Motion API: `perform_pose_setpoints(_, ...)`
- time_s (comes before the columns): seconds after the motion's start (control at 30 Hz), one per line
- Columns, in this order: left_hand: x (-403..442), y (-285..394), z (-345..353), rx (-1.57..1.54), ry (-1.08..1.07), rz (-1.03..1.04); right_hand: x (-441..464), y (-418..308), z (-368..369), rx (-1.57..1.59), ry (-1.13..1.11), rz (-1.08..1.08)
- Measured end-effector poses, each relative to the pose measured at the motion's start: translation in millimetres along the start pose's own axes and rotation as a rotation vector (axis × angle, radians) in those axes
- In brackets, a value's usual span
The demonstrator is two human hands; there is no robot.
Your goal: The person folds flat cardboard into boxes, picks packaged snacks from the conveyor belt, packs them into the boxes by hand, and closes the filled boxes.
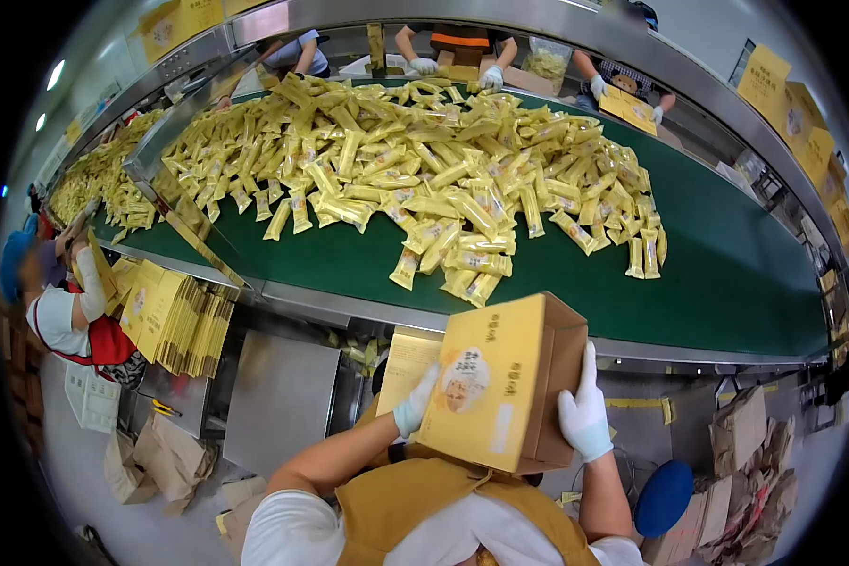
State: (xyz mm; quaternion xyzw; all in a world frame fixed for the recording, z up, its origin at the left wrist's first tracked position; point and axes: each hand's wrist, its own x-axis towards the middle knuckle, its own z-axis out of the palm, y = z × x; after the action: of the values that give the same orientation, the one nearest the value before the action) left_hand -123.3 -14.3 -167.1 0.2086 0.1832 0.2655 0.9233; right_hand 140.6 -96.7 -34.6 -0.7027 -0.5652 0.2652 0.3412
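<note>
A yellow printed cardboard box (pixel 481 387) is held tilted in front of my body, at the near edge of the conveyor belt. Its brown cardboard side faces right. My white-gloved left hand (pixel 417 401) grips its left edge, with the fingers partly hidden behind it. On the opposite side, my gloved right hand (pixel 585 412) presses against the brown cardboard, fingers pointing up. Beyond the box, a large heap of yellow wrapped snack packets (pixel 424 170) covers much of the green belt (pixel 717 274).
Flattened yellow cartons (pixel 174 316) stand stacked at left beside a co-worker (pixel 66 311) in a red apron. Several co-workers stand across the belt, one holding a yellow carton (pixel 627 108). A blue stool (pixel 663 498) and brown paper bags (pixel 740 429) are at lower right.
</note>
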Motion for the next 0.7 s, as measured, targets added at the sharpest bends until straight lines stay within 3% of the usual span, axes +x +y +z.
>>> perform_pose_setpoints(0.13, -2.2, -20.2, -64.1, 0.237, 0.239, 0.005, 0.9, -38.7, 23.5, -0.245, -0.043, -0.052)
perform_pose_setpoints(0.23, -7.9, -19.7, -76.4, 0.379, 0.282, -0.005, -2.9, -55.8, 40.8, -0.35, -0.076, -0.056)
perform_pose_setpoints(0.37, -2.0, -63.6, -116.5, 0.321, 0.405, 0.128, -8.7, -52.6, 44.9, -0.341, -0.135, -0.009)
perform_pose_setpoints(0.47, -11.6, -38.4, -72.3, 0.091, 0.376, -0.066, -7.5, -40.4, 50.4, -0.308, -0.125, 0.021)
perform_pose_setpoints(0.57, 12.1, -44.1, -126.9, 0.453, 0.401, -0.08, -3.9, -48.5, 67.1, -0.35, -0.072, -0.055)
perform_pose_setpoints(0.63, 10.3, -5.2, -87.5, 1.396, 0.531, -0.34, -0.2, -44.8, 87.3, -0.461, -0.061, -0.077)
perform_pose_setpoints(0.7, 4.2, 25.9, -47.0, 1.928, 0.552, -0.502, 3.0, -48.3, 95.5, -0.502, -0.142, 0.009)
